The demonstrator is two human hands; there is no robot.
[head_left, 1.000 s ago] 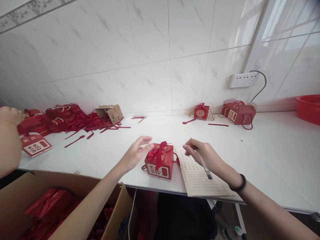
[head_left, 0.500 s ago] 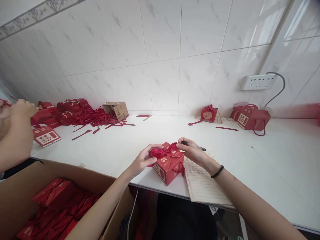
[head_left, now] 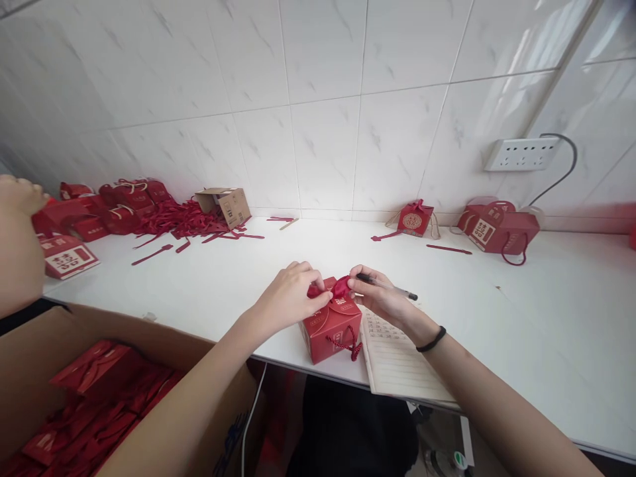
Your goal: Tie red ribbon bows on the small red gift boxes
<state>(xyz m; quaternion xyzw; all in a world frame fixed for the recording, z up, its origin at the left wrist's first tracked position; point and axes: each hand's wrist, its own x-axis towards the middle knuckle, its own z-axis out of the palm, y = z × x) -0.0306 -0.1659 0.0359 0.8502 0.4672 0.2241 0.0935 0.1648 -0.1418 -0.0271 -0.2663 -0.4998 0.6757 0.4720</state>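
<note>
A red gift box [head_left: 330,331] with twisted cord handles stands at the front edge of the white table, topped by a dark red ribbon bow [head_left: 340,287]. My left hand [head_left: 293,295] pinches the bow near its knot, from the left, and hides part of its left loop. At the right loop, the fingers of my right hand [head_left: 377,291] are closed on the ribbon. A black-capped pen [head_left: 390,287] is also tucked in my right hand, pointing right. Beneath that wrist lies an open notebook [head_left: 397,361] with handwritten lines.
A large cardboard carton [head_left: 209,397] at lower left holds several red boxes. Behind it are a co-worker's arm [head_left: 20,245], red boxes [head_left: 132,199], a heap of ribbons [head_left: 183,218] and a small carton [head_left: 233,207]. Further right stand a small red box [head_left: 416,220] and a larger one [head_left: 501,228].
My left hand has moved from the box's left side up onto the bow's middle. The box has turned slightly. My right hand stays at the right loop. The view has shifted a little.
</note>
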